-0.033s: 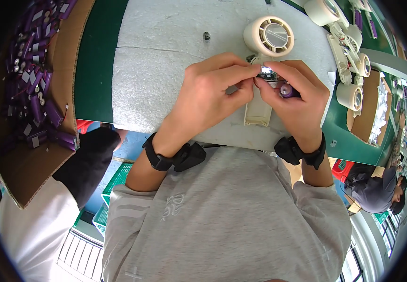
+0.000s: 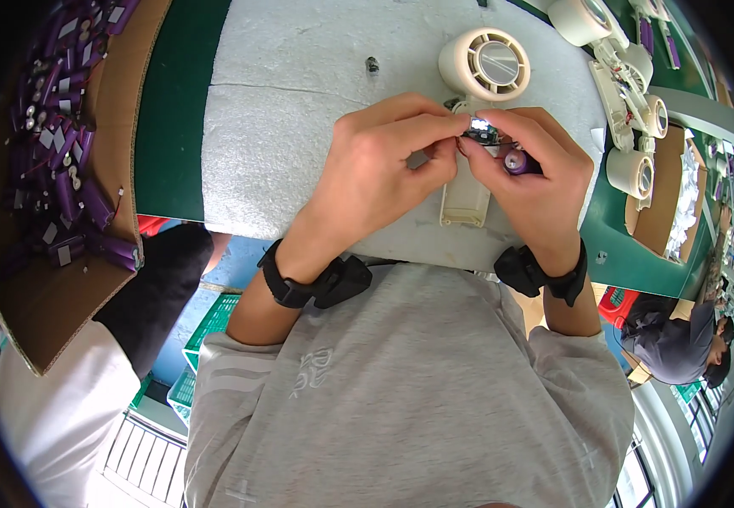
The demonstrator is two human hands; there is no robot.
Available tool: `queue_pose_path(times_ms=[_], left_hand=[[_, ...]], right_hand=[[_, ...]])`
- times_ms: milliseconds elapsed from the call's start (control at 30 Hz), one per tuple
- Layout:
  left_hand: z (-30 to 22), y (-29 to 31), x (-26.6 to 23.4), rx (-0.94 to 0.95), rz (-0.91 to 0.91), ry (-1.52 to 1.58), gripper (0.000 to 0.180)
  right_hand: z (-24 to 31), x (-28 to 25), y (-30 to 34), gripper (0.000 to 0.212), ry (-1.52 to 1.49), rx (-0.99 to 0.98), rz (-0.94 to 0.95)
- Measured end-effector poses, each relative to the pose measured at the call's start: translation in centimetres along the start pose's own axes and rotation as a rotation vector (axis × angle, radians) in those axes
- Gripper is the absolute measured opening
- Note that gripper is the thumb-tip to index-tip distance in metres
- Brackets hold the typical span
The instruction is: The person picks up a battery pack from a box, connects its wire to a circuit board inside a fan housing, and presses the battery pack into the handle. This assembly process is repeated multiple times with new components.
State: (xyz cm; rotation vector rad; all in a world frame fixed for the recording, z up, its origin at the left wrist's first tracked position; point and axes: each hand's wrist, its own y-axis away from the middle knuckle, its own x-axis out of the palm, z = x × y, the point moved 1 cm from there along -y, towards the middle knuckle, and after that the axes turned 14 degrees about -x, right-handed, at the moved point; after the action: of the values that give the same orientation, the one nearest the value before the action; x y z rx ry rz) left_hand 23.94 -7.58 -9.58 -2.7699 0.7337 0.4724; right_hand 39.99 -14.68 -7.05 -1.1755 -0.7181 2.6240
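Observation:
Between the fingertips of both hands is a small circuit board (image 2: 481, 129), with a bright glare on it. My left hand (image 2: 384, 157) pinches its left side, thumb below and index finger above. My right hand (image 2: 540, 161) grips its right side, and a purple cylindrical battery (image 2: 519, 162) rests against that palm, end facing me. Thin wires run near the board. Beneath the hands lies a cream handheld fan (image 2: 468, 63) with a round slotted head pointing away. Its handle shell (image 2: 465, 207) lies open toward me, its middle hidden by my fingers.
A white foam sheet (image 2: 274, 144) covers the green table (image 2: 172, 110). At left, a cardboard box (image 2: 121, 110) holds many purple batteries. More cream fan bodies (image 2: 629, 173) and a carton of white parts (image 2: 680, 199) stand at right. A small dark part (image 2: 373, 64) lies on the foam. People sit on both sides.

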Motion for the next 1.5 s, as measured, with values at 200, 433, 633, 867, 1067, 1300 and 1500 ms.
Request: queue_pose_path(times_ms=[200, 433, 633, 867, 1067, 1300, 1500], left_hand=[[-0.6, 0.0, 0.1, -0.13, 0.131, 0.082, 0.031], [-1.0, -0.2, 0.4, -0.305, 0.207, 0.088, 0.035], [-0.7, -0.1, 0.3, -0.31, 0.197, 0.055, 0.036], [-0.8, -0.1, 0.1, -0.326, 0.207, 0.045, 0.035], [-0.4, 0.0, 0.2, -0.314, 0.212, 0.047, 0.035], [-0.5, -0.2, 0.2, -0.363, 0.237, 0.083, 0.032], [-0.6, -0.2, 0.7, 0.008, 0.121, 0.022, 0.027]], right_hand=[[0.8, -1.0, 0.8, 0.023, -0.093, 0.226, 0.056], [0.7, -0.2, 1.3, 0.02, -0.05, 0.143, -0.004], [0.9, 0.1, 0.9, 0.018, -0.013, 0.19, -0.042], [0.8, 0.1, 0.8, 0.017, -0.012, 0.143, -0.071], [0.8, 0.2, 0.9, 0.017, -0.015, 0.17, -0.074], [0.9, 0.3, 0.4, 0.018, 0.05, 0.118, -0.017], [0.8, -1.4, -0.2, 0.029, 0.069, 0.185, 0.058]])
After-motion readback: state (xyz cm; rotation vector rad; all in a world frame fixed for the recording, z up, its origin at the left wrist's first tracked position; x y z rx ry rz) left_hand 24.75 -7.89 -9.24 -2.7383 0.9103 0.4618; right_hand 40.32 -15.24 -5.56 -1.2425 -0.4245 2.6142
